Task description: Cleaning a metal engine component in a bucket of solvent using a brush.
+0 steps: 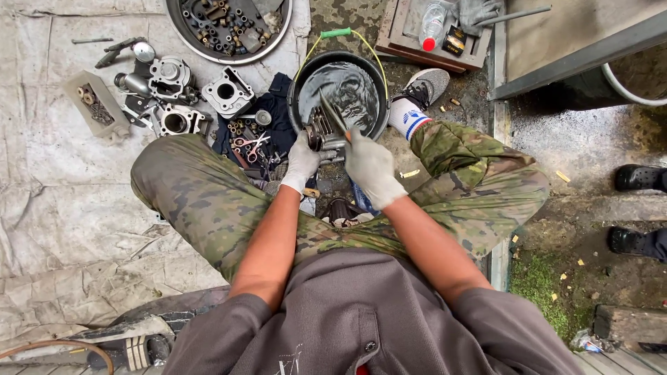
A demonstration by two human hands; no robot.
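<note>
On the grey cloth (55, 173), at ten o'clock from the hands, lie grey metal engine parts (177, 97) that look taken apart already. The left hand (301, 164), in a white glove, is closed around a ribbed grey metal engine piece (321, 132). The piece sits just over the near rim of the black round bucket of dark liquid (347, 87), at twelve o'clock. The right hand (372, 167), gloved too, grips a thin tool with an orange handle (335, 117) against the piece. The piece still looks dirty, so I think the cleaning is only partly done.

A clear plastic bottle (432, 23) with a red cap and what looks like a small black-and-yellow packet (454, 40) lie in the wooden tray (397, 38) at top.
</note>
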